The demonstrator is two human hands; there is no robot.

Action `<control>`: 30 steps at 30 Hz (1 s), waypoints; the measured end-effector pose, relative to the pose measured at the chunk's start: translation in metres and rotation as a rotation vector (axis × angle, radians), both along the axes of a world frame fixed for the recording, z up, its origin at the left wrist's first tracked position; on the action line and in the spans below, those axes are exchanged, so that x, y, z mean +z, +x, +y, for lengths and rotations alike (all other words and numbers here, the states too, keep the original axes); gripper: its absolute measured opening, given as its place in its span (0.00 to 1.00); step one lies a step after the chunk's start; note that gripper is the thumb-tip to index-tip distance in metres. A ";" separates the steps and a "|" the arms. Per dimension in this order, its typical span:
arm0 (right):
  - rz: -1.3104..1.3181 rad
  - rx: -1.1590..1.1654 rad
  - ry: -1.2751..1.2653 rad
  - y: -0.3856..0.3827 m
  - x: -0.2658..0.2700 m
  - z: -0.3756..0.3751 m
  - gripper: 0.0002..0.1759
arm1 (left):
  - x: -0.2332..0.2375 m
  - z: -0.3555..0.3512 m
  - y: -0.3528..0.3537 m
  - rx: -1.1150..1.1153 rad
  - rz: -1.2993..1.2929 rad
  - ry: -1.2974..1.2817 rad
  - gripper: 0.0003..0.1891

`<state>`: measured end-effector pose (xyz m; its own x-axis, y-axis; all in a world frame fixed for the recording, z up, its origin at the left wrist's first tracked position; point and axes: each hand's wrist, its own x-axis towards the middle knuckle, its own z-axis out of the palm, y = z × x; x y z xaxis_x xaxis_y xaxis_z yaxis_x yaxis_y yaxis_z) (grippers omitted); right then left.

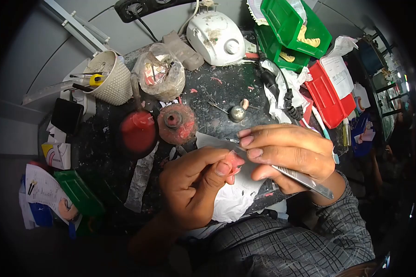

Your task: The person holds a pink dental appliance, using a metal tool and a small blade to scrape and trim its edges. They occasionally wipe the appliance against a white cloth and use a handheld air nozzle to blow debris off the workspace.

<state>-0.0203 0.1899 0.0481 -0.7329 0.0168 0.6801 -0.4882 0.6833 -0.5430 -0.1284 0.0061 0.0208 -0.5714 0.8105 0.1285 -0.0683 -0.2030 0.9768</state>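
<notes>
Between the thumb and fingers of my left hand (189,187) is a small pink dental wax piece (236,160), thin and curved. My right hand (293,150) is closed around a flat silver scalpel (305,180) with a ribbed grip. Its handle end points down to the right, and the working tip is hidden by my fingers. The two hands are close together, with the fingertips of the right near the wax. Below them lies crumpled white paper (233,198). A wax-smeared spirit burner (177,129) stands beyond my left hand.
A pan of red wax (138,131) is beside the burner. Further back are a bag-lined tub (164,85), a white basket of tools (111,87) and a white control box (215,39). Green bins (286,27) and a red tray (326,94) stand at right. A metal ball (237,114) lies mid-bench.
</notes>
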 end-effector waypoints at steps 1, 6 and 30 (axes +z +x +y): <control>0.000 -0.001 -0.001 0.000 -0.002 0.000 0.16 | 0.000 -0.001 0.001 0.011 0.022 -0.009 0.07; 0.056 0.055 0.011 0.000 -0.008 -0.002 0.14 | -0.002 0.002 0.001 0.022 0.141 0.031 0.10; -0.086 0.027 0.035 0.005 -0.001 -0.005 0.13 | -0.006 0.006 0.001 0.127 0.381 0.062 0.09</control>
